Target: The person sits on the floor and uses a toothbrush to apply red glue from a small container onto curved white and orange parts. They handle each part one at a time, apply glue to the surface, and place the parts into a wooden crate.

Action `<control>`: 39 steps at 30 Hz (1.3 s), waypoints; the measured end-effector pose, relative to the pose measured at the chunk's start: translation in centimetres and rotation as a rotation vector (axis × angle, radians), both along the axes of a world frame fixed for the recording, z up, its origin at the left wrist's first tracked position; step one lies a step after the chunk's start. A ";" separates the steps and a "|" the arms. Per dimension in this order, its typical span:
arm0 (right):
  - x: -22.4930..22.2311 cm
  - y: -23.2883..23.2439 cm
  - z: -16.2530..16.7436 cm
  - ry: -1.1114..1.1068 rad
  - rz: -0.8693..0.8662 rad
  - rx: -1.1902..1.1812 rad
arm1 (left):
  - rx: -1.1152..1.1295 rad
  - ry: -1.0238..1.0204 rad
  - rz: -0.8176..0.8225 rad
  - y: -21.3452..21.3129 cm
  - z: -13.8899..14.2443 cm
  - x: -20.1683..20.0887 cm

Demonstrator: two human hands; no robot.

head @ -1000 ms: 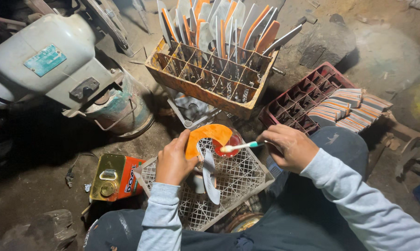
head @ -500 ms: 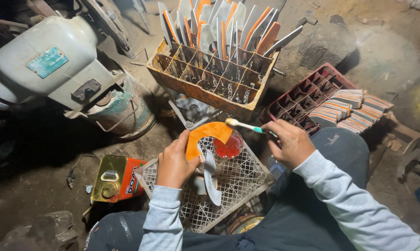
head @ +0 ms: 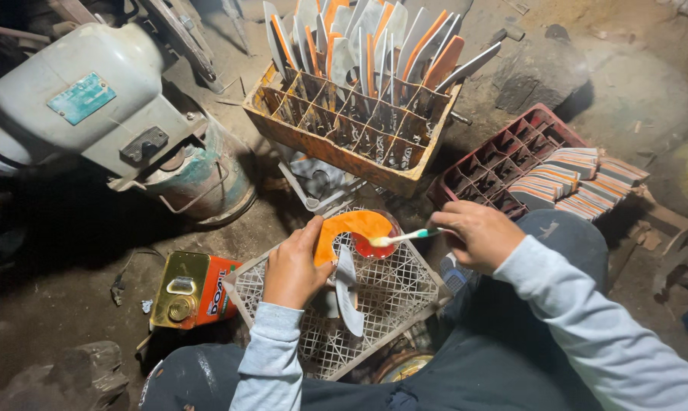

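The right hand [head: 482,234], clamped on the toothbrush [head: 405,237], has come back down onto the orange-painted blade [head: 349,228]; left hand [head: 292,268] grips that blade above the white crate [head: 405,293].

The left hand [head: 292,268] is held low, fingers curled upward in a closed grip, its forearm sleeved in pale blue. The right hand [head: 482,234] is raised slightly opposite, clenched in a pinching grip, elbow bent outward.
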State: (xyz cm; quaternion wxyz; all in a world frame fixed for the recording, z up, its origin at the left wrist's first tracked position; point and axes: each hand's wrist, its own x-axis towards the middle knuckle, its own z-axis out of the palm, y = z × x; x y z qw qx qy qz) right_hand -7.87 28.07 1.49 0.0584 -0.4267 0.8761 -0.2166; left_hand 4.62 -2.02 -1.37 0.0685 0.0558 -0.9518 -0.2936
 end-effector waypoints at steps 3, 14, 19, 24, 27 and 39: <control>-0.1 1.3 1.4 0.005 -0.048 0.027 | -0.001 0.000 0.001 0.1 0.1 -0.2; -0.1 -1.7 -1.3 0.036 -0.015 -0.140 | -0.052 -0.006 -0.018 2.0 -0.2 -0.4; 1.5 -0.6 -0.4 0.071 -0.278 -0.192 | -0.046 -0.020 0.091 1.0 -0.3 -0.5; 4.4 -3.7 -1.4 -0.062 -0.210 -0.256 | -0.034 -0.020 0.143 2.3 -0.3 -0.6; 5.0 -4.3 -2.1 -0.050 -0.190 -0.326 | -0.050 0.034 0.145 2.7 -0.2 -0.6; 5.0 -2.8 -1.7 -0.029 -0.275 -0.390 | 0.029 0.049 0.250 1.5 0.6 -0.7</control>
